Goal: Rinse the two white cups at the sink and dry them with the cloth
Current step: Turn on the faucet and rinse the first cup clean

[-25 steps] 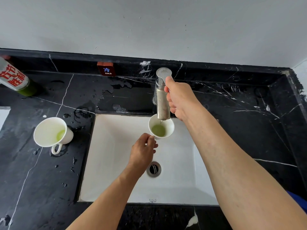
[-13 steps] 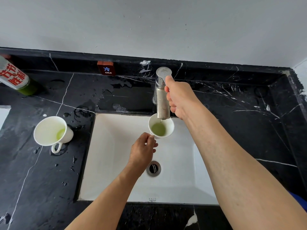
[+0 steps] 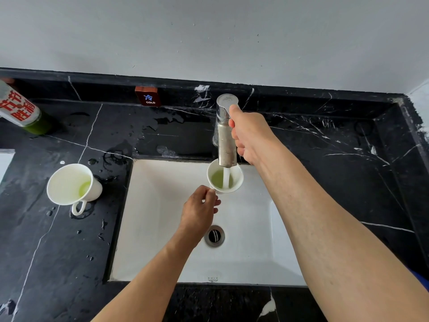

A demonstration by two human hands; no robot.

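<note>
Pinching cup (image 3: pixel 234 182) handle: left hand (image 3: pixel 199 214); right hand (image 3: pixel 251 135) fingers curled round faucet lever (image 3: pixel 226 105).

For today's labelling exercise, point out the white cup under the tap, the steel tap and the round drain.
White cup (image 3: pixel 236 182), head view: inner wall.
Steel tap (image 3: pixel 226 145), head view: spout.
Round drain (image 3: pixel 214 236), head view: centre.

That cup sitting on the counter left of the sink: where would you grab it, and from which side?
By its handle. The cup on the counter stands upright on the black counter with green liquid inside, and its looped handle points toward the person, nothing blocking it. Coming from the near side and pinching the loop should keep it level.
</note>
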